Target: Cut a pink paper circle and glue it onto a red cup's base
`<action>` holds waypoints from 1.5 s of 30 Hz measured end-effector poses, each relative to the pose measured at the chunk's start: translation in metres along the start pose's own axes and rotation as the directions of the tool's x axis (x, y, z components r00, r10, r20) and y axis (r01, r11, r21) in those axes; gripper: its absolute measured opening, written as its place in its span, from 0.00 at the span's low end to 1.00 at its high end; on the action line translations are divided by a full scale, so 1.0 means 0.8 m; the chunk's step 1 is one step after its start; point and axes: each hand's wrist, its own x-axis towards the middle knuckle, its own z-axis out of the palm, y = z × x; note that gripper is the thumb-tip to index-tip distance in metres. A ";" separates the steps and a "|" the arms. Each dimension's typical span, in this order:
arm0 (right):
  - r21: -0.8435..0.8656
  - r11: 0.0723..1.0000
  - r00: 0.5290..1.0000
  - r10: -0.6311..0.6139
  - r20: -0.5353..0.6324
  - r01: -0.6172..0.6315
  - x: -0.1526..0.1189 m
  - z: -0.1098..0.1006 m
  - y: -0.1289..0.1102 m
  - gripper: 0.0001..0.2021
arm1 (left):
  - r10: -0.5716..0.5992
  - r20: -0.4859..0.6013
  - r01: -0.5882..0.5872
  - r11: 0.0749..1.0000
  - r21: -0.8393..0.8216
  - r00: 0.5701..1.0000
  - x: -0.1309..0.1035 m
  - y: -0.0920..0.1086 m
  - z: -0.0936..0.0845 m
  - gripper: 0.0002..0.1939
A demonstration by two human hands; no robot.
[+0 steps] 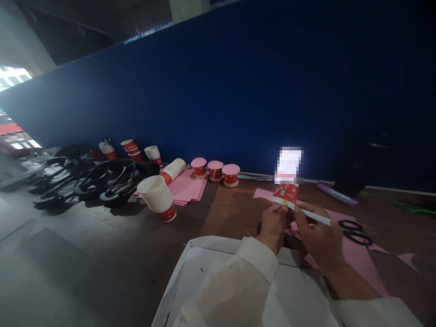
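A red paper cup (286,192) with a white rim is held at the right of the middle, its rim towards me. My left hand (273,225) is closed on the cup from below. My right hand (318,236) is closed round a white pen (316,216) with an orange end, whose other end points at the cup rim. Under and beside my right hand lies pink paper (361,261). Black-handled scissors (356,232) lie just right of that hand. The fingertips against the cup are partly hidden.
A white box lid (214,243) is under my forearms. Three small red cups with pink discs (215,171), stacked cups (156,195), pink sheets (187,188) and black headband-like items (98,181) stand leftward. A purple marker (337,194) lies behind, by the blue partition (218,91).
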 end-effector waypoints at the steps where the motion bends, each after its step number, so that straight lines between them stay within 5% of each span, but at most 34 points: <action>1: -0.002 1.000 1.000 0.001 -0.001 -0.001 0.000 0.000 0.000 0.13 | 0.003 0.001 -0.003 1.000 0.004 1.000 0.000 0.000 0.000 0.15; 45: -0.022 1.000 1.000 0.001 -0.019 -0.001 0.000 0.000 -0.002 0.12 | -0.014 -0.004 0.014 0.999 0.029 1.000 -0.003 0.004 0.003 0.16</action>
